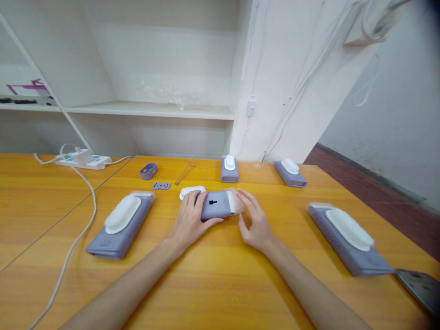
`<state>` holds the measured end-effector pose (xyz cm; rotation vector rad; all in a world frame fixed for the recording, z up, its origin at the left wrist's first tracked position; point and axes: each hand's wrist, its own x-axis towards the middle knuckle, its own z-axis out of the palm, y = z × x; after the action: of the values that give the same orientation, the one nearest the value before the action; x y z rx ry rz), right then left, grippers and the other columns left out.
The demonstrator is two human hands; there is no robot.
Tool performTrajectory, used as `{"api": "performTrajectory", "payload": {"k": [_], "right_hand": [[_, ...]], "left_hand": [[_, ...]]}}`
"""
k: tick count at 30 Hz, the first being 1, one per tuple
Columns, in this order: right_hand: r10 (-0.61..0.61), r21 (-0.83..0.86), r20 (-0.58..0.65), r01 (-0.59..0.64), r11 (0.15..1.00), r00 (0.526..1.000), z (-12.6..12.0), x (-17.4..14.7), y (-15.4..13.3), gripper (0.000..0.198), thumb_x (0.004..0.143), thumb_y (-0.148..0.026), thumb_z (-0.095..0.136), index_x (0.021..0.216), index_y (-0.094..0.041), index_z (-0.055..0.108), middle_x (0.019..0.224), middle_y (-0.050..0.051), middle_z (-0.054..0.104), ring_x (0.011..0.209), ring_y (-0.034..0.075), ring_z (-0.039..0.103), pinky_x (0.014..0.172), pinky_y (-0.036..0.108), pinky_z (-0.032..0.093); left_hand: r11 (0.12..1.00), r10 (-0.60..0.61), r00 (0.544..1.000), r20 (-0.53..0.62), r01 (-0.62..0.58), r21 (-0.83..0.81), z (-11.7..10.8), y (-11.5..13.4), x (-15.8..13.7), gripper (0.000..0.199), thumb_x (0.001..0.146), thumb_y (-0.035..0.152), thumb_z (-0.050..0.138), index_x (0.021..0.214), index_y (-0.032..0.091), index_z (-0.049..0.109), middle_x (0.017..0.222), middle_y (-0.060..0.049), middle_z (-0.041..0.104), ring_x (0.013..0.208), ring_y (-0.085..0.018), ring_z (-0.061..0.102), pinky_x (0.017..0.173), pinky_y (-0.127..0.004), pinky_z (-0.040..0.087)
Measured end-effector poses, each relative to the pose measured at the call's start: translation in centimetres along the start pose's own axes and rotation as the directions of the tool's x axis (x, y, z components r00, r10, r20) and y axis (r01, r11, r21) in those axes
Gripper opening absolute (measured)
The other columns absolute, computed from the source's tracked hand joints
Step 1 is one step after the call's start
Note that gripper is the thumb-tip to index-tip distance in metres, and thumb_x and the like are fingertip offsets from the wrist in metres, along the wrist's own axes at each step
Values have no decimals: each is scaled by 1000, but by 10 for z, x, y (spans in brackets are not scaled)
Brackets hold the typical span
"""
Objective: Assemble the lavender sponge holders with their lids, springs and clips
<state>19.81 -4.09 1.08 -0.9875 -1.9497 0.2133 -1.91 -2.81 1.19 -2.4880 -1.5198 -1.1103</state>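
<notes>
A purple-grey boxy housing (pixel 216 204) with a small black mark on its face lies in front of me. My left hand (pixel 190 213) is wrapped round its left end, thumb along the near edge. My right hand (pixel 255 222) has its fingers and thumb closed at the pale, translucent end piece (pixel 235 200) on the right. Just behind my left fingers rests a white ribbed oval part (pixel 192 190), partly covered by them. Farther back are a coil spring (pixel 184 173), a flat purple-grey plate with cut-outs (pixel 161 186) and a short purple-grey sleeve (pixel 148 171).
Purple-grey housings with white oval parts on top stand left (pixel 118 224), right (pixel 347 238) and at the back (pixel 229 169). A white cable (pixel 82 220) crosses the left of the table from a power strip (pixel 84 160). A dark phone-like object (pixel 421 288) lies lower right.
</notes>
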Motion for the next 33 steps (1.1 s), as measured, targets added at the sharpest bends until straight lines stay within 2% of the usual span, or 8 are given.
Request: {"api": "performTrajectory", "payload": {"k": [3,6,8,11,19,23,28,33], "right_hand": [[89,134,-77,-78,988,993,0,-1,5,54,80,-14,49,132,-22,39,135,11,42,118,25,48,99,45,42],[219,270,-78,-191,944,972,-1,-1,11,40,86,-22,47,126,-21,47,125,11,51,103,22,58,86,39,50],[287,284,-55,-261,923,956,-1,0,14,30,88,-27,46,115,-21,56,114,9,59,99,21,59,82,36,51],[337,239,-22,-322,916,941,-2,3,15,25,87,-31,48,105,-20,62,105,8,63,92,20,60,79,35,51],[333,110,1,-331,937,943,4,5,16,24,87,-29,47,102,-21,63,102,8,65,95,21,60,84,39,49],[295,66,29,-297,953,955,5,3,20,35,85,-26,48,119,-20,56,126,9,55,119,23,48,103,45,36],[233,125,204,-261,957,951,3,2,22,45,85,-27,50,130,-21,47,135,9,48,125,23,43,107,46,32],[180,206,213,-224,952,960,-5,3,19,52,82,-29,56,132,-22,44,138,9,45,127,25,41,107,46,32]], "left_hand": [[1000,19,1000,1,-19,-18,0,0,0,73,70,60,60,126,19,40,121,-14,46,115,-30,43,98,-48,36],[998,46,999,20,-45,-39,0,0,0,73,70,59,61,127,20,39,122,-15,46,115,-31,43,98,-49,36],[997,65,997,48,-63,-42,0,-1,0,74,69,59,62,127,19,39,123,-15,45,116,-31,42,98,-50,36],[996,79,993,82,-76,-47,1,-2,-1,75,67,59,63,126,19,40,124,-15,45,116,-31,42,98,-50,36],[995,98,991,93,-95,-31,1,-3,0,68,69,62,60,120,19,47,121,-14,49,114,-30,46,97,-48,38],[993,114,990,87,-113,-13,2,-3,-1,69,70,62,59,121,18,47,124,-14,48,116,-30,44,99,-48,37],[995,102,990,97,-101,-22,0,-2,-1,67,70,62,58,120,18,47,120,-14,50,112,-29,46,96,-47,39],[996,78,995,67,-75,-39,-1,-1,-1,66,71,60,59,122,20,46,118,-13,51,111,-30,48,95,-47,40]]}}
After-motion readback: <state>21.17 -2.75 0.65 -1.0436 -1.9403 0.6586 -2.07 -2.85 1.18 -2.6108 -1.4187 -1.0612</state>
